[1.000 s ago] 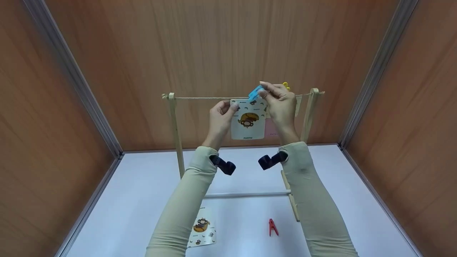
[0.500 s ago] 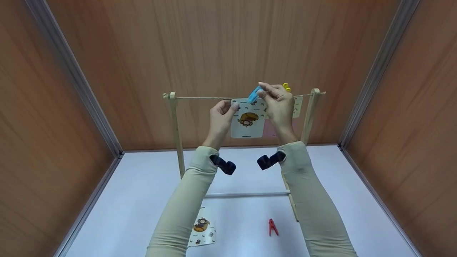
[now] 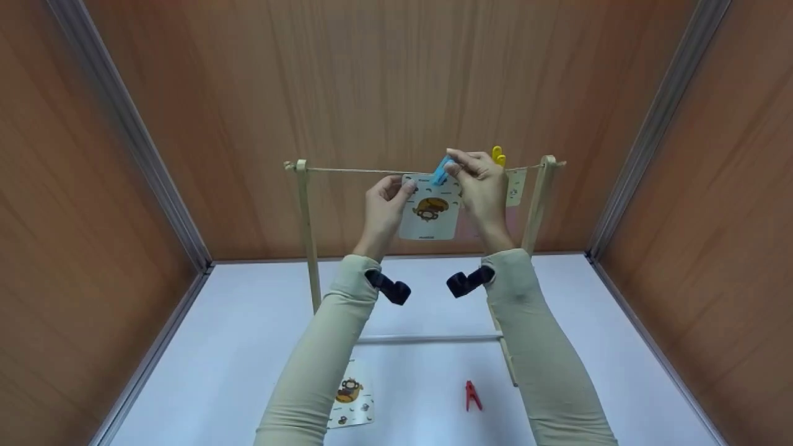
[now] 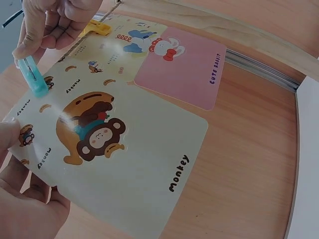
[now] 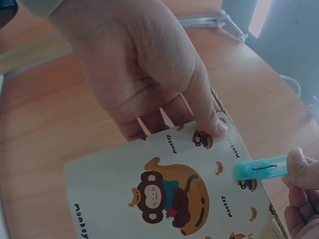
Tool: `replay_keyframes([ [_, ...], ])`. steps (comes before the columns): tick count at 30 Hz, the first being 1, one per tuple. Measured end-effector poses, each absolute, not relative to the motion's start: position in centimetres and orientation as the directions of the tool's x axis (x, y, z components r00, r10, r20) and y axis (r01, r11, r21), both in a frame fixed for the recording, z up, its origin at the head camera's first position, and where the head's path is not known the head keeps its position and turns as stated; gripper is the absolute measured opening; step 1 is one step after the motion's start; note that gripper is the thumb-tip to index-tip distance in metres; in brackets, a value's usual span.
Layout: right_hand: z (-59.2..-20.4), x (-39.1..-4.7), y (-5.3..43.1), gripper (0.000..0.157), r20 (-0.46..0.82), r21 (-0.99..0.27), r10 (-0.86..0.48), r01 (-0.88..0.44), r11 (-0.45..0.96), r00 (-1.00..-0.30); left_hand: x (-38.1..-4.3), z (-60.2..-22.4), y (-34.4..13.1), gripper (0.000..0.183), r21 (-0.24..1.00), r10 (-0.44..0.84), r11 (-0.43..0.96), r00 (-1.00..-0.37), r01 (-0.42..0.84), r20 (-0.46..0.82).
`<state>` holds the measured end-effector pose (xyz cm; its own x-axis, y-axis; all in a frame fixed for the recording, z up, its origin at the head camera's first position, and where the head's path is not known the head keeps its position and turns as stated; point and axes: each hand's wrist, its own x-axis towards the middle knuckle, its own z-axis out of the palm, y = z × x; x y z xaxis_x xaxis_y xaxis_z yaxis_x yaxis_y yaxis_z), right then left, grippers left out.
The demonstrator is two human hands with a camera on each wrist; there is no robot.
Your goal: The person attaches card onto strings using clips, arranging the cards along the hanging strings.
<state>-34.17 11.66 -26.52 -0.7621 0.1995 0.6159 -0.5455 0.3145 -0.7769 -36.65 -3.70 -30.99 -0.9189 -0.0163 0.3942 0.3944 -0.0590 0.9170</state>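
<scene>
Since the earlier head frames, the right hand (image 3: 485,192) and blue clip (image 3: 440,171) sit slightly lower, the clip's tip further over the top edge of the monkey card (image 3: 429,214); left hand (image 3: 384,205) nearly unchanged. Card is upright, top edge at the rope (image 3: 353,170). Handling (judged): light, thin, fairly stiff, glossy so possibly slippery, could crease; best held by an upper corner, clear of the clip. Left grip: closed to card thickness, thumb on face, fingers behind. Right grip: pinches clip's handles; whether its tips clamp, cannot tell.
</scene>
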Motion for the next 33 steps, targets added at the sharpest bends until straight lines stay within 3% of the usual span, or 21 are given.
replay_keyframes([
  [20,-26.4,-34.2,12.2,0.038,0.572,-0.708,-0.004,-0.496,0.503,-0.82,-36.6,-31.7,-3.3,0.023,0.923,-0.014,-0.064,-0.926,0.379,0.378],
  [33,-26.9,-34.3,12.6,0.042,0.567,-0.699,-0.059,-0.518,0.494,-0.821,-36.6,-32.1,-3.5,0.026,0.917,-0.003,-0.153,-0.928,0.369,0.373],
])
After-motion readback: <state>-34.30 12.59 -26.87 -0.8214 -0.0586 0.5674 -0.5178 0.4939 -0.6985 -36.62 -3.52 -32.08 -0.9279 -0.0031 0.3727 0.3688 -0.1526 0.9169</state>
